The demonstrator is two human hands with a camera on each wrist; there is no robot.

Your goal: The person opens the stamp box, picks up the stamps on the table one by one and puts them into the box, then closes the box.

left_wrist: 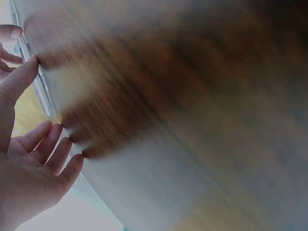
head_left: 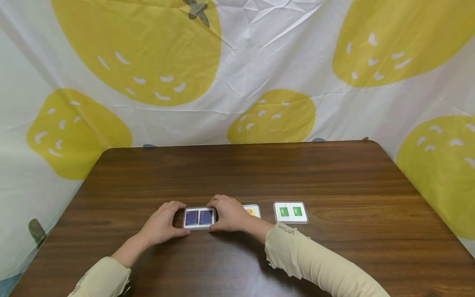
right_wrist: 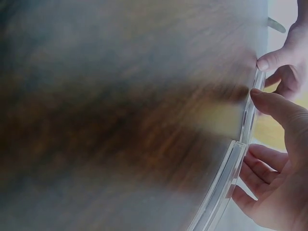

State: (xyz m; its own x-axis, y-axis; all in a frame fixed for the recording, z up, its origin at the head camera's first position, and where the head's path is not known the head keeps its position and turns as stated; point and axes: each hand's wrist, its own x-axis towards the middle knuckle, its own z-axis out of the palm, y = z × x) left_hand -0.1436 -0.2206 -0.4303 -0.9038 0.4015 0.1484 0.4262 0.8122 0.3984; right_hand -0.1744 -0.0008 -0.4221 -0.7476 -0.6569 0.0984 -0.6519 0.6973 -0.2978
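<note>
A flat clear case (head_left: 199, 218) with two dark blue, stamp-like pictures on white lies on the brown table. My left hand (head_left: 163, 222) holds its left end, thumb by the near edge and forefinger by the far corner. At the other end my right hand (head_left: 228, 214) grips the case between thumb and fingers. Partly hidden behind that hand is a second case (head_left: 253, 210) with an orange-yellow picture. Farther right lies a third case (head_left: 291, 212) with two green pictures. Both wrist views show the cases edge-on, so their faces are hidden there.
The wooden table (head_left: 237, 173) extends around the row of cases, with rounded far corners. Behind it hangs a white cloth (head_left: 245, 53) printed with large yellow fruit, which also runs along both sides.
</note>
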